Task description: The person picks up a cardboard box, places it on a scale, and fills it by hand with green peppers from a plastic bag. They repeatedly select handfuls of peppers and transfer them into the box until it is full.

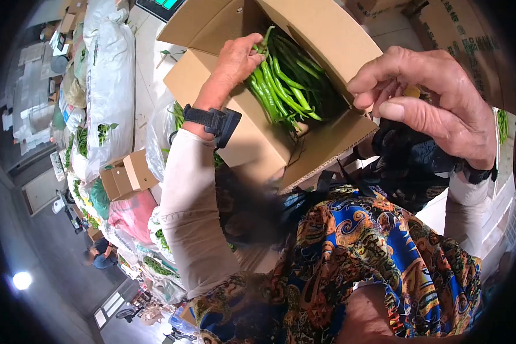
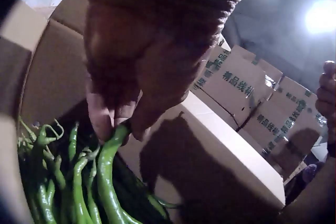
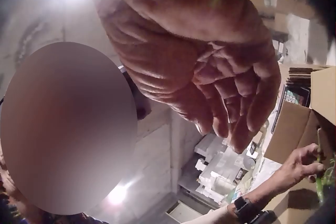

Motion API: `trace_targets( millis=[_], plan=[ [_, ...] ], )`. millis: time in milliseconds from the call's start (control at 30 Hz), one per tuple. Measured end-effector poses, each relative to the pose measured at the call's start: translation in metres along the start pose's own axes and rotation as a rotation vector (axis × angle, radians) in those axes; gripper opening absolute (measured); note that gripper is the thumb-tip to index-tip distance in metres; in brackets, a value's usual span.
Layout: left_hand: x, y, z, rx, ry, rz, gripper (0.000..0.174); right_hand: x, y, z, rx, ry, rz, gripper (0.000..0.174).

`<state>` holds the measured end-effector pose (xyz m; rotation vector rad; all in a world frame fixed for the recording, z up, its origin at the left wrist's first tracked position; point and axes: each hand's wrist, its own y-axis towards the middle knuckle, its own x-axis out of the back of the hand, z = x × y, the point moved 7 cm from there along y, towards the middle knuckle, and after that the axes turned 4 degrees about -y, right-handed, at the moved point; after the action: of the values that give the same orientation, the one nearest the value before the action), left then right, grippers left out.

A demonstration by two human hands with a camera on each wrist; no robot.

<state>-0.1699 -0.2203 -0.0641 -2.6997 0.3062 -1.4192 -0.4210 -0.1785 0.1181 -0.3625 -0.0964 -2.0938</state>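
An open cardboard box (image 1: 248, 150) holds a bunch of long green chili peppers (image 1: 281, 86). At the box's far left side, the left hand (image 1: 238, 60) pinches one pepper near its stem end; in the left wrist view, thumb and fingers of that hand (image 2: 142, 66) grip the top of a curved pepper (image 2: 109, 176) above the others. The right hand (image 1: 430, 97) is raised over the box's right edge, fingers loosely bent with nothing between them. In the right wrist view the right hand (image 3: 210, 71) shows an empty palm.
A scale with a green display (image 1: 165, 4) lies beyond the box. White sacks (image 1: 110, 86) of green produce line the left, with a small open carton (image 1: 129, 175) near them. Printed cartons (image 2: 239, 87) are stacked on the other side. Another person (image 1: 102, 255) is far off at lower left.
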Motion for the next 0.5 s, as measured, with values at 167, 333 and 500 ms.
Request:
trace_targets(
  millis=[167,333,500],
  plan=[
    [-0.003,-0.001,-0.017,0.002,-0.049,0.11,0.027,-0.001,0.001,-0.008,-0.104,0.033,-0.007,0.032],
    [-0.042,-0.016,0.016,0.339,-0.21,0.506,0.036,-0.006,0.003,-0.004,0.058,-0.04,0.004,0.032],
    [-0.046,-0.018,0.038,0.575,-0.198,0.379,0.035,-0.01,0.004,-0.003,0.08,-0.065,0.077,0.033]
  ],
)
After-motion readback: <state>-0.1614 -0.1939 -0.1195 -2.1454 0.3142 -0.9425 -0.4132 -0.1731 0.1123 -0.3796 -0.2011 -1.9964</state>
